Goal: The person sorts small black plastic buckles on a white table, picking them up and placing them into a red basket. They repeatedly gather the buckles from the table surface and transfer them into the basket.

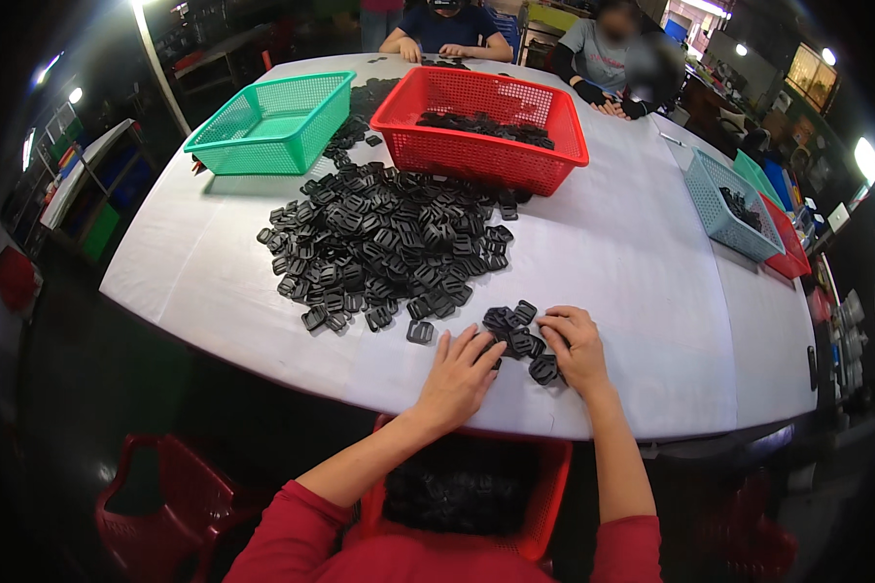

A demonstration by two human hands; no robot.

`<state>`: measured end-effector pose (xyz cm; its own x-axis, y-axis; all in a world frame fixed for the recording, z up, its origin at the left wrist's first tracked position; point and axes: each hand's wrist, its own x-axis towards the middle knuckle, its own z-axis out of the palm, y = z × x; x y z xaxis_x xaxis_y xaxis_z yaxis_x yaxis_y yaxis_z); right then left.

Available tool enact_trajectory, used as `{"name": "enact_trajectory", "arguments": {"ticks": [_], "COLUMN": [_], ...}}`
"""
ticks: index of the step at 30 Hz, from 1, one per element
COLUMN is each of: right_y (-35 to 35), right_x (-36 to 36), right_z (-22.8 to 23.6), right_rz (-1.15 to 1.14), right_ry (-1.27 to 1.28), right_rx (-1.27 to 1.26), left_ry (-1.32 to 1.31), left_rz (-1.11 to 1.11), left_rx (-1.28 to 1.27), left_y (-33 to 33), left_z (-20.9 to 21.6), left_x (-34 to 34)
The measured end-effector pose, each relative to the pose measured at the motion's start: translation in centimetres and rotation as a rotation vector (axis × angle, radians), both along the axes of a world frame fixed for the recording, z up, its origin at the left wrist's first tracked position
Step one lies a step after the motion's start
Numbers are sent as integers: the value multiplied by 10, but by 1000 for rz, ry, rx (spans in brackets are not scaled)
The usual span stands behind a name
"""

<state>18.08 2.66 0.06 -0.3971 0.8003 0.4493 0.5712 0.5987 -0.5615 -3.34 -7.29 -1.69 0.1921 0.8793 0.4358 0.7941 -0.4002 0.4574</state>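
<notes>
Several black plastic strap buckles (525, 343) lie in a small cluster near the table's front edge, between my two hands. My left hand (462, 373) rests at the left side of this cluster, fingers spread and lying over the nearest buckles. At its right side is my right hand (576, 348), with loosely bent fingers apart and the tips touching or close to the buckles; no grip on one shows. A single buckle (420, 331) lies flat beyond my left hand. Farther left, a large heap of the same black buckles (379, 233) covers the table.
Behind the heap stand a green basket (262, 160) and a red basket (476, 165) with black pieces inside. Another red basket (554, 486) of dark pieces sits below the table edge before me. A grey-blue basket (719, 209) stands right. Two people work across the white table (651, 321).
</notes>
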Motion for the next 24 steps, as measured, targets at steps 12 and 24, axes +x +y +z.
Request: {"name": "enact_trajectory", "arguments": {"ticks": [12, 24], "right_y": [-66, -73], "right_x": [-12, -22], "right_z": [11, 19], "right_rz": [-73, -123], "right_ry": [-61, -1], "right_rx": [105, -237], "left_ry": [-53, 81], "left_rz": [72, 101], "left_rx": [22, 181], "left_y": [-30, -5], "left_z": [20, 8], "left_x": [-29, -31]}}
